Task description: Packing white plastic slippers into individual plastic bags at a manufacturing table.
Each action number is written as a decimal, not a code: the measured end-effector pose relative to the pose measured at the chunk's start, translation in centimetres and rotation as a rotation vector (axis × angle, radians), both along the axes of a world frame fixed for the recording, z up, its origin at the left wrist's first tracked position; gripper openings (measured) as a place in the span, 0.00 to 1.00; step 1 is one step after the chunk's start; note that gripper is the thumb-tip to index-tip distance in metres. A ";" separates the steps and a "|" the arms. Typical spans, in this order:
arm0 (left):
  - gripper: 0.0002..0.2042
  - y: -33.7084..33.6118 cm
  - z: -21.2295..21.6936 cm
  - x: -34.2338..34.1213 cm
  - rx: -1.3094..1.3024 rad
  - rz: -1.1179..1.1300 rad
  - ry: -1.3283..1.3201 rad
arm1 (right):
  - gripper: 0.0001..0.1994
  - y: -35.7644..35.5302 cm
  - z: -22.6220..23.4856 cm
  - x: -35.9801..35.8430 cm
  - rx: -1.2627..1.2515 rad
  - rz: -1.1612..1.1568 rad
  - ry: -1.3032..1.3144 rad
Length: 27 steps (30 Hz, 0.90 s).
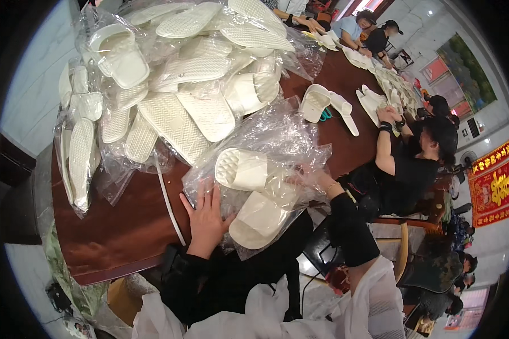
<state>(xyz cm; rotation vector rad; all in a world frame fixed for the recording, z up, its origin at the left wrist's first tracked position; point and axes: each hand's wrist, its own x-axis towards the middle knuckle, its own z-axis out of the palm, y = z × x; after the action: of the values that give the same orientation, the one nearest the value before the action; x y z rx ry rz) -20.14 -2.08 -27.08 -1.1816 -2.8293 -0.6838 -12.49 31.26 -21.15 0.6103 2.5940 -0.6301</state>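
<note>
A pair of cream-white slippers (241, 169) lies in a clear plastic bag (277, 133) at the near edge of the table, one slipper nearer me than the other. My left hand (206, 217) rests on the left side of this bag, fingers spread and nothing gripped. My right hand (320, 179) is at the bag's right side, beside the slippers. Crumpled film covers its fingers, so their grip is unclear. Beyond the bag, many bagged white slippers (169, 127) are heaped across the table's far left.
The red-brown table (113, 226) bears a white strap (171, 209). An unbagged slipper pair (328, 107) lies right of the heap, a teal item (326, 115) beside it. A person in black (424, 150) handles slippers farther right; others sit beyond. A wooden chair (402, 251) stands at right.
</note>
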 end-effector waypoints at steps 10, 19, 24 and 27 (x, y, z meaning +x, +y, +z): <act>0.29 -0.2 0.0 -1.1 -0.008 -0.078 0.071 | 0.31 -4.7 8.0 2.5 -0.139 -0.019 0.266; 0.28 -5.1 -1.9 -5.2 -0.031 -0.163 0.306 | 0.34 -3.3 -7.2 3.4 -0.245 -0.363 0.590; 0.34 3.3 -2.5 -8.6 -0.014 -0.310 0.323 | 0.37 3.2 -10.1 10.6 -0.480 -0.571 0.961; 0.34 -3.1 -8.5 -18.6 -0.112 -0.031 0.358 | 0.24 -1.7 -7.8 3.8 -0.036 -0.317 0.675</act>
<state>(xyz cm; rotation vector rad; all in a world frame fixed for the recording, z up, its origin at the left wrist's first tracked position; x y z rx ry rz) -38.79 -5.14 -35.60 -1.2228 -2.5804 -0.2799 -8.70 29.59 -28.98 0.9376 3.1089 -1.1462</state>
